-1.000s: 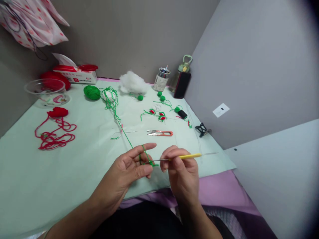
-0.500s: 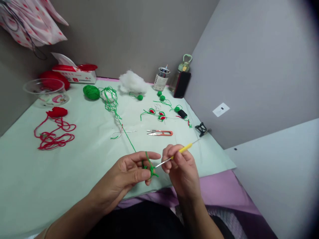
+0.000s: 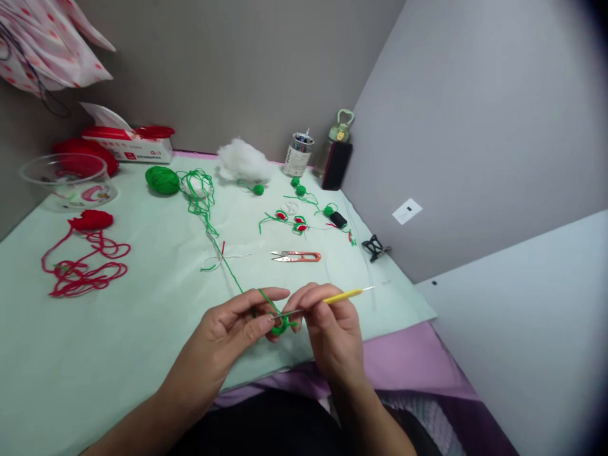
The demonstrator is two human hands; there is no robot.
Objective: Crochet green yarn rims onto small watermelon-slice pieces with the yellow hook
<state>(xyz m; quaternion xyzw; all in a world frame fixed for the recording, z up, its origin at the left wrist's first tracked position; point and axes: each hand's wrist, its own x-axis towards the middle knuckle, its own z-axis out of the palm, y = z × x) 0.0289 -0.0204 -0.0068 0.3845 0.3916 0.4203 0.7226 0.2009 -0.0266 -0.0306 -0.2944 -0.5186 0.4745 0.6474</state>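
Observation:
My left hand (image 3: 230, 332) pinches a small green crocheted piece (image 3: 281, 325) between thumb and fingers, with green yarn (image 3: 232, 273) running over its index finger and back to a tangle on the table. My right hand (image 3: 332, 326) grips a crochet hook (image 3: 342, 296) by its yellow handle. The hook's metal tip lies at the green piece, close to my left thumb. Beyond both hands, orange-handled thread snips (image 3: 304, 256) rest on the table.
A green yarn ball (image 3: 162, 180), white stuffing (image 3: 243, 161), red yarn (image 3: 92, 220), a clear tub (image 3: 90, 193), a tissue box (image 3: 151, 151), a can (image 3: 298, 156), a phone (image 3: 337, 166) and small crocheted pieces (image 3: 300, 227) are on the table (image 3: 156, 253). A wall stands right.
The hook tip has moved left onto the green piece, and my right hand has come closer to my left. The whole view has shifted slightly, so the table items appear further left.

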